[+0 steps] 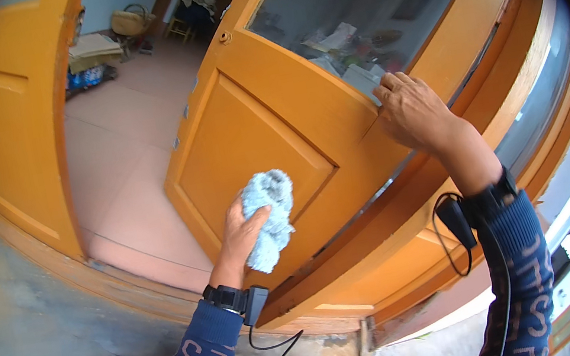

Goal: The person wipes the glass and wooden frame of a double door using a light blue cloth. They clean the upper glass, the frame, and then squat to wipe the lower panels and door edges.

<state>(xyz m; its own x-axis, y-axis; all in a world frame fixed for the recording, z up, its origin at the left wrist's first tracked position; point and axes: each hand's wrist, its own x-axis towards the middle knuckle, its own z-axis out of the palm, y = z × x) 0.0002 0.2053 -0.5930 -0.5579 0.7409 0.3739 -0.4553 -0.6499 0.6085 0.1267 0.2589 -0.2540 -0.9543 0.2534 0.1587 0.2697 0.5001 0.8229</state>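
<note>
My left hand (242,230) grips a bunched light blue fluffy cloth (269,226), thumb across its front, before the lower panel of an orange-painted wooden door (253,155). A greyish patch shows at the top of the cloth. My right hand (409,109) is raised to the lower right corner of the door's glass pane (347,9), its fingers bent against the corner. Whether something small is between those fingers cannot be told. Each wrist wears a black strap with a small box and a cable.
Another orange door leaf (18,138) stands at the left. Between the leaves lies a pinkish tiled floor (130,164), with a wicker basket (131,21) and cardboard (93,46) farther in. The door frame and a wooden sill run along the lower right. Below is a concrete ground.
</note>
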